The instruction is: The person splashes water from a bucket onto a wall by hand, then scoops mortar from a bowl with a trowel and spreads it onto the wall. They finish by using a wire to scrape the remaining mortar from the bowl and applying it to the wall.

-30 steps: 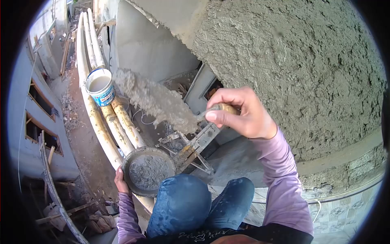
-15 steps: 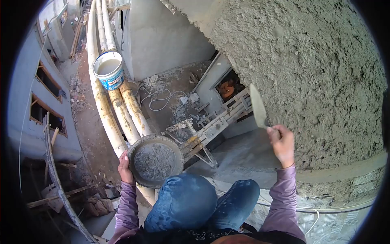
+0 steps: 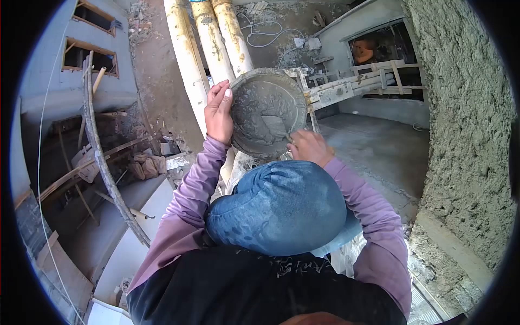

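Observation:
A round dark basin (image 3: 299, 97) of wet grey mortar (image 3: 257, 100) sits just beyond my knees, close to the bamboo poles. My left hand (image 3: 219, 112) grips the basin's left rim, fingers closed over the edge. At the lower right rim, my right hand (image 3: 311, 147) is closed around the handle of a trowel (image 3: 273, 125). The trowel's blade lies down in the mortar, partly coated, and its handle is mostly hidden by the fingers.
Thick bamboo poles (image 3: 187, 51) run away ahead. A rough mortared wall (image 3: 466, 108) rises on the right. Wooden scaffolding (image 3: 346, 89) stands beyond the basin, above a lower floor. At left, a long curved pole (image 3: 105, 168) leans over rubble and boards.
The trowel in my right hand came down from beside the wall into the basin's mortar. My view turned downward, and my left hand remains on the rim.

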`<control>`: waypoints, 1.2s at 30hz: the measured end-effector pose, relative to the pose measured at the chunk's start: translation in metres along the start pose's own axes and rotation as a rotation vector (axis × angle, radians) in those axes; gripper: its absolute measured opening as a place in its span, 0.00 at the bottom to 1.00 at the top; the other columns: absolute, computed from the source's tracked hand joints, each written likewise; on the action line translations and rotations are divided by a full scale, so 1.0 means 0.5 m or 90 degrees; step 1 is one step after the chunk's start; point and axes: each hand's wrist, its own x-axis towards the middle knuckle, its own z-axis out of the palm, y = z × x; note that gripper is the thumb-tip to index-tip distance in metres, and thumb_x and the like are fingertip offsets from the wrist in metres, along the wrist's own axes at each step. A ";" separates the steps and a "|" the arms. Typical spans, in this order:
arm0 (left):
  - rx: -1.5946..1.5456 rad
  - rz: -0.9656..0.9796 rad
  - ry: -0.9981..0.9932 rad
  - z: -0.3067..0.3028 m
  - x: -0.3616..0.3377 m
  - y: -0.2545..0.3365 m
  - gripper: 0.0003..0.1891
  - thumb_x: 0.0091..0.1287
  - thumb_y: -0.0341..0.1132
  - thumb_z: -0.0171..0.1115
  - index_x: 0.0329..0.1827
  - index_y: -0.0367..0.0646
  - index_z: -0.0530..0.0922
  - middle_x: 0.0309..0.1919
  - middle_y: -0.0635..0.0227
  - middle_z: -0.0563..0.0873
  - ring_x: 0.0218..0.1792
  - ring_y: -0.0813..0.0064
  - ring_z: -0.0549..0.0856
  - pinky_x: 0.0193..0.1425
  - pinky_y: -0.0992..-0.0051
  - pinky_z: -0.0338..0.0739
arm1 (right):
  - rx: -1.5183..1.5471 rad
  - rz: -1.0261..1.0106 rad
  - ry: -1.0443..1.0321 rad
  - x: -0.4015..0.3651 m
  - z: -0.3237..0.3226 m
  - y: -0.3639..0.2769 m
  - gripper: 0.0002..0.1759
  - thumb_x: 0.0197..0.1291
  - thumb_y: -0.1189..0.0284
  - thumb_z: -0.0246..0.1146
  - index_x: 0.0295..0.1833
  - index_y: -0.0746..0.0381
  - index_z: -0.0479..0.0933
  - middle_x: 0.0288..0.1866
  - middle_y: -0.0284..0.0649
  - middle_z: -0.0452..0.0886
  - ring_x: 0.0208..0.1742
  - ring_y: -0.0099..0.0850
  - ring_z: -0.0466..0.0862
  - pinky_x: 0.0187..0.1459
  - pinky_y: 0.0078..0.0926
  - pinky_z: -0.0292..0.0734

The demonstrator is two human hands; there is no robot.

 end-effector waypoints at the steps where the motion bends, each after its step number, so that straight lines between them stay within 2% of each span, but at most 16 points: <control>1: 0.029 0.012 -0.008 0.003 -0.006 0.002 0.18 0.78 0.35 0.57 0.61 0.30 0.81 0.62 0.61 0.77 0.66 0.68 0.74 0.74 0.73 0.64 | 0.042 0.012 -0.006 0.006 0.006 -0.019 0.17 0.64 0.64 0.63 0.48 0.68 0.79 0.44 0.52 0.82 0.46 0.53 0.84 0.51 0.48 0.79; 6: 0.064 0.021 -0.039 -0.003 -0.011 0.007 0.18 0.77 0.35 0.57 0.63 0.32 0.81 0.63 0.60 0.78 0.65 0.67 0.75 0.73 0.71 0.65 | 0.218 0.023 -0.033 0.001 -0.001 -0.013 0.17 0.64 0.65 0.65 0.51 0.66 0.79 0.45 0.52 0.82 0.45 0.54 0.83 0.48 0.46 0.78; 9: 0.087 0.038 -0.051 -0.018 -0.006 0.005 0.18 0.77 0.35 0.57 0.63 0.32 0.81 0.63 0.60 0.78 0.65 0.67 0.75 0.72 0.72 0.65 | 0.210 0.024 0.074 -0.027 -0.003 -0.004 0.16 0.65 0.66 0.66 0.51 0.65 0.78 0.44 0.51 0.81 0.44 0.55 0.83 0.46 0.44 0.78; 14: 0.060 0.018 -0.055 -0.053 0.019 -0.004 0.18 0.77 0.35 0.55 0.60 0.29 0.80 0.62 0.58 0.79 0.66 0.67 0.75 0.74 0.71 0.64 | 0.213 0.075 0.132 -0.006 -0.024 -0.023 0.15 0.64 0.65 0.66 0.50 0.64 0.77 0.42 0.49 0.81 0.44 0.53 0.83 0.45 0.44 0.78; 16: 0.025 -0.003 -0.015 -0.091 0.047 -0.073 0.20 0.78 0.37 0.54 0.61 0.29 0.81 0.62 0.57 0.81 0.65 0.65 0.77 0.74 0.69 0.65 | 0.151 0.082 0.143 -0.006 -0.107 -0.042 0.16 0.63 0.64 0.68 0.48 0.63 0.77 0.42 0.49 0.81 0.45 0.52 0.82 0.45 0.45 0.78; 17: 0.032 -0.022 -0.023 -0.117 0.061 -0.091 0.21 0.79 0.39 0.52 0.62 0.30 0.81 0.62 0.57 0.80 0.65 0.65 0.78 0.74 0.69 0.65 | 0.140 0.035 0.192 -0.004 -0.133 -0.028 0.17 0.58 0.64 0.73 0.44 0.64 0.78 0.40 0.49 0.80 0.39 0.50 0.82 0.42 0.41 0.78; 22: -0.014 -0.033 -0.048 -0.166 0.065 -0.132 0.22 0.79 0.41 0.51 0.61 0.28 0.80 0.60 0.57 0.81 0.64 0.65 0.78 0.74 0.68 0.64 | 0.019 -0.013 0.325 0.000 -0.428 -0.087 0.12 0.58 0.71 0.73 0.40 0.65 0.78 0.33 0.45 0.77 0.33 0.47 0.80 0.36 0.39 0.76; 23: -0.020 -0.037 -0.046 -0.168 0.062 -0.135 0.22 0.79 0.41 0.51 0.60 0.28 0.80 0.59 0.57 0.82 0.64 0.65 0.78 0.75 0.68 0.63 | -0.012 -0.009 0.332 0.002 -0.489 -0.101 0.12 0.60 0.69 0.70 0.41 0.65 0.77 0.35 0.48 0.77 0.35 0.53 0.81 0.37 0.44 0.76; 24: -0.051 -0.050 -0.054 -0.158 0.062 -0.109 0.22 0.79 0.41 0.52 0.59 0.27 0.80 0.57 0.58 0.83 0.63 0.65 0.78 0.74 0.69 0.64 | -0.043 0.007 0.344 0.002 -0.551 -0.125 0.12 0.61 0.69 0.71 0.41 0.66 0.78 0.33 0.47 0.77 0.33 0.52 0.81 0.36 0.43 0.76; 27: -0.028 -0.035 -0.041 -0.159 0.060 -0.111 0.21 0.79 0.40 0.52 0.58 0.27 0.80 0.56 0.58 0.83 0.62 0.65 0.78 0.74 0.69 0.64 | -0.048 -0.031 0.440 0.008 -0.711 -0.187 0.11 0.60 0.70 0.71 0.40 0.67 0.82 0.30 0.48 0.81 0.30 0.45 0.82 0.33 0.35 0.75; 28: -0.029 -0.039 -0.040 -0.158 0.061 -0.109 0.21 0.79 0.40 0.52 0.58 0.27 0.81 0.56 0.58 0.83 0.62 0.65 0.78 0.74 0.69 0.64 | -0.052 -0.055 0.450 0.010 -0.758 -0.195 0.12 0.60 0.70 0.72 0.40 0.68 0.82 0.29 0.46 0.82 0.28 0.36 0.83 0.32 0.31 0.74; 29: -0.027 -0.045 -0.041 -0.161 0.059 -0.108 0.21 0.79 0.40 0.53 0.58 0.27 0.81 0.56 0.57 0.83 0.62 0.65 0.78 0.74 0.69 0.64 | 0.078 0.015 0.407 0.004 -0.801 -0.206 0.10 0.63 0.70 0.70 0.41 0.67 0.82 0.28 0.39 0.83 0.26 0.25 0.82 0.30 0.25 0.73; 30: -0.028 -0.049 -0.040 -0.161 0.060 -0.108 0.21 0.79 0.40 0.53 0.58 0.27 0.81 0.56 0.57 0.83 0.62 0.65 0.78 0.74 0.69 0.64 | 0.235 -0.043 0.407 0.013 -0.833 -0.207 0.09 0.67 0.70 0.68 0.43 0.66 0.82 0.29 0.33 0.82 0.26 0.18 0.80 0.29 0.19 0.74; 31: -0.030 -0.046 -0.039 -0.161 0.061 -0.112 0.21 0.79 0.40 0.53 0.58 0.28 0.81 0.57 0.57 0.83 0.62 0.65 0.78 0.74 0.69 0.64 | 0.297 -0.035 0.351 0.015 -0.882 -0.215 0.08 0.70 0.71 0.66 0.45 0.65 0.82 0.30 0.32 0.82 0.26 0.18 0.81 0.29 0.15 0.74; 33: -0.034 -0.044 -0.039 -0.167 0.063 -0.125 0.20 0.79 0.40 0.52 0.57 0.28 0.81 0.57 0.57 0.83 0.63 0.65 0.78 0.74 0.69 0.64 | 0.421 -0.113 0.249 0.039 -0.960 -0.189 0.11 0.73 0.69 0.62 0.46 0.67 0.80 0.29 0.38 0.81 0.24 0.22 0.80 0.25 0.16 0.74; 36: -0.032 -0.031 -0.047 -0.165 0.074 -0.127 0.20 0.79 0.39 0.52 0.58 0.28 0.81 0.59 0.57 0.82 0.64 0.64 0.77 0.74 0.68 0.63 | 0.557 -0.090 0.139 0.107 -1.044 -0.053 0.13 0.75 0.67 0.58 0.44 0.68 0.78 0.29 0.38 0.79 0.22 0.23 0.78 0.22 0.18 0.73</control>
